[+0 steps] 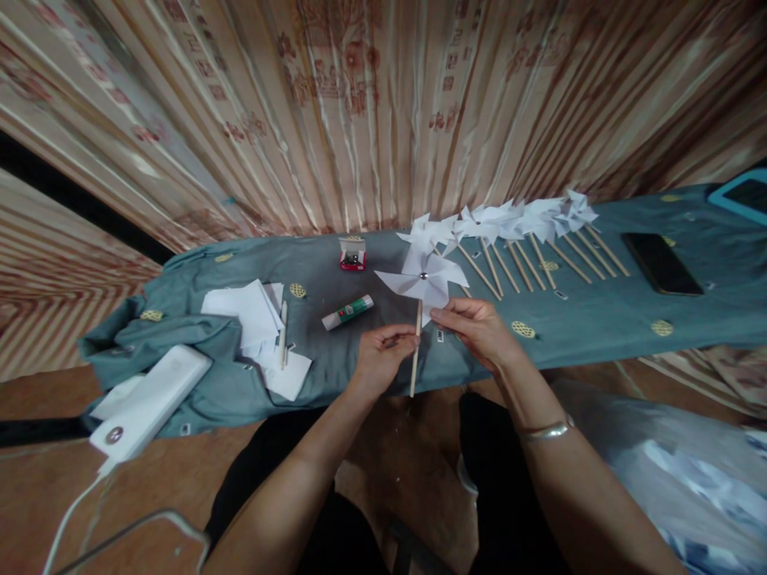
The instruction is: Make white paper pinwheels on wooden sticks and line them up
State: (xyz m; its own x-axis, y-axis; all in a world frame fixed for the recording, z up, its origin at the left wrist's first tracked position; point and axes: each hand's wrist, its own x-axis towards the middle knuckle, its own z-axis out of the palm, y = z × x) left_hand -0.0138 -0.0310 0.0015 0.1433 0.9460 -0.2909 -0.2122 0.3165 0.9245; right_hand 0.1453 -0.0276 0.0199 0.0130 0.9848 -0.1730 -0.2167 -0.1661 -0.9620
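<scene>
A white paper pinwheel (pixel 423 279) on a thin wooden stick (pixel 415 359) stands upright in front of me. My left hand (pixel 380 359) is closed around the stick's middle. My right hand (pixel 476 329) pinches the lower edge of a paper blade, fingers together. Both hands hover over the near edge of a low surface covered with grey-blue cloth (pixel 599 319).
A row of several finished pinwheels (pixel 521 228) lies at the back right. A glue stick (pixel 347 312), a small red box (pixel 353 257), cut white paper sheets (pixel 255 315) with a spare stick, a white power bank (pixel 149 403) and a dark phone (pixel 661 263) rest on the cloth.
</scene>
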